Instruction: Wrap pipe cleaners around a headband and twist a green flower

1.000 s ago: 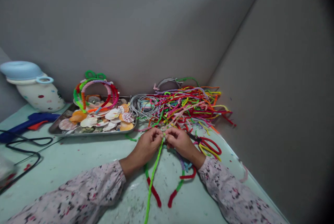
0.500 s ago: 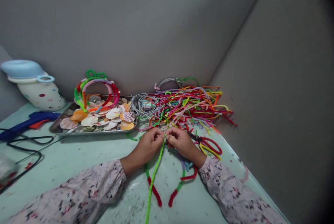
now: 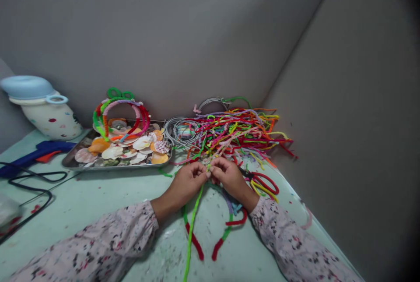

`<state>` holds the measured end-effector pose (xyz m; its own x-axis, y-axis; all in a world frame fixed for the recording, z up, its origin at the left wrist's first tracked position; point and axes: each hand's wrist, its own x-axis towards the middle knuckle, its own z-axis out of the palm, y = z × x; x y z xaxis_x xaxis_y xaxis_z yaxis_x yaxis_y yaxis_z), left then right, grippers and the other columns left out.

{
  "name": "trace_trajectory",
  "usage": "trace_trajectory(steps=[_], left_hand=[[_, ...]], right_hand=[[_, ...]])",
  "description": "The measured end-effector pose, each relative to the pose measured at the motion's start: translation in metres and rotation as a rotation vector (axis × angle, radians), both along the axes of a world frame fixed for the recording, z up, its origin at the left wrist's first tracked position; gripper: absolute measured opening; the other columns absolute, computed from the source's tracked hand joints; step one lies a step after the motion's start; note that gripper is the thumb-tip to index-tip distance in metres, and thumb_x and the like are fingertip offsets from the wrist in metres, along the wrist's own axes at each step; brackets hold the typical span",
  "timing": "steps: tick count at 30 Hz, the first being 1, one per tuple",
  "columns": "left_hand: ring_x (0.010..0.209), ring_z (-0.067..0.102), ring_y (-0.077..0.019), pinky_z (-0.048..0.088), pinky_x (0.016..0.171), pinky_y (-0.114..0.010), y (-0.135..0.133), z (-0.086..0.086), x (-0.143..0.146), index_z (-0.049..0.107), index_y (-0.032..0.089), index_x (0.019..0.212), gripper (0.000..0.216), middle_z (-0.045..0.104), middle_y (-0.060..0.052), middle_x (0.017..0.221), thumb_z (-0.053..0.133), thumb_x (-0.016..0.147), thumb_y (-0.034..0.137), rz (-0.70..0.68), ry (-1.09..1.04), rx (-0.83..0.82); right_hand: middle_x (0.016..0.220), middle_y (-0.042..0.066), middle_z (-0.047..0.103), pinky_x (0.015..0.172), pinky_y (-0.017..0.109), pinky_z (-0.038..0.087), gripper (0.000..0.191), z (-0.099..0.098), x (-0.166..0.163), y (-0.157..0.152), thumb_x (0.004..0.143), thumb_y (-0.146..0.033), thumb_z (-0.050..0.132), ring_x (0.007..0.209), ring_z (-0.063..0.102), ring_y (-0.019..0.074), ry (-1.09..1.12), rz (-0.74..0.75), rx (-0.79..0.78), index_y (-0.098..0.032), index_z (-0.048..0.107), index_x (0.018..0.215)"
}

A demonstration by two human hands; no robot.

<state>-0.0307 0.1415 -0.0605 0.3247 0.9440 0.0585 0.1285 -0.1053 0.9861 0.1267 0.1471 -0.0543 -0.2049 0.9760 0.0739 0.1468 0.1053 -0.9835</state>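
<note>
My left hand and my right hand meet fingertip to fingertip over the table, both pinched on the upper end of a bright green pipe cleaner. Its long tail hangs down toward the table's near edge. Below my hands lies a headband wrapped in purple, green and red pipe cleaner, its two red tips pointing toward me; my hands hide part of its top. A bent red pipe cleaner and a small light blue piece lie by its right side.
Red-handled scissors lie just right of my right hand. Behind are a heap of coloured pipe cleaners, coiled grey wire, and a metal tray of shells with wrapped headbands. A blue glue gun, its cord and a white bottle stand left.
My fingertips have shifted slightly on the green pipe cleaner, with a short bit now showing between them. Its upper tail has swung a little left. Everything else looks the same.
</note>
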Motion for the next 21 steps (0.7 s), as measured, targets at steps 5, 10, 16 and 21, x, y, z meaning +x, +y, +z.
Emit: trace_trajectory(steps=[5, 10, 16, 21], left_hand=[[0.049, 0.037, -0.0073, 0.028, 0.047, -0.019, 0.0002, -0.0009, -0.0006, 0.053, 0.016, 0.07, 0.018, 0.045, 0.006, 0.056, 0.056, 0.078, 0.032, -0.013, -0.055, -0.052], [0.043, 0.032, -0.0058, 0.024, 0.045, -0.019, -0.0014, 0.0049, -0.0016, 0.053, 0.016, 0.073, 0.012, 0.047, 0.007, 0.054, 0.055, 0.076, 0.028, -0.017, -0.103, -0.149], [0.05, 0.039, -0.0072, 0.03, 0.049, -0.019, -0.0003, 0.0035, -0.0005, 0.054, 0.015, 0.07, 0.01, 0.046, 0.006, 0.056, 0.056, 0.074, 0.025, 0.004, -0.159, -0.108], [0.042, 0.035, -0.0061, 0.027, 0.043, -0.018, 0.0006, -0.001, -0.0004, 0.054, 0.017, 0.075, 0.005, 0.044, 0.008, 0.052, 0.053, 0.075, 0.022, 0.002, -0.145, -0.122]], right_hand=[[0.049, -0.006, 0.05, 0.045, 0.021, 0.034, 0.005, -0.0032, 0.0012, -0.0009, 0.076, -0.023, 0.052, 0.044, 0.044, 0.0092, -0.036, 0.022, 0.048, -0.019, 0.051, 0.073], [0.053, -0.005, 0.053, 0.049, 0.022, 0.036, 0.002, -0.0035, 0.0037, -0.0022, 0.075, -0.019, 0.053, 0.048, 0.046, 0.0102, -0.132, 0.002, 0.172, -0.019, 0.052, 0.074], [0.05, -0.006, 0.054, 0.047, 0.021, 0.036, 0.005, -0.0037, 0.0038, 0.0003, 0.077, -0.021, 0.051, 0.044, 0.046, 0.0098, -0.056, 0.061, 0.036, -0.02, 0.051, 0.073], [0.049, -0.005, 0.055, 0.044, 0.021, 0.035, 0.011, -0.0032, 0.0054, 0.0012, 0.079, -0.026, 0.05, 0.041, 0.045, 0.0089, 0.06, 0.151, -0.109, -0.018, 0.052, 0.072]])
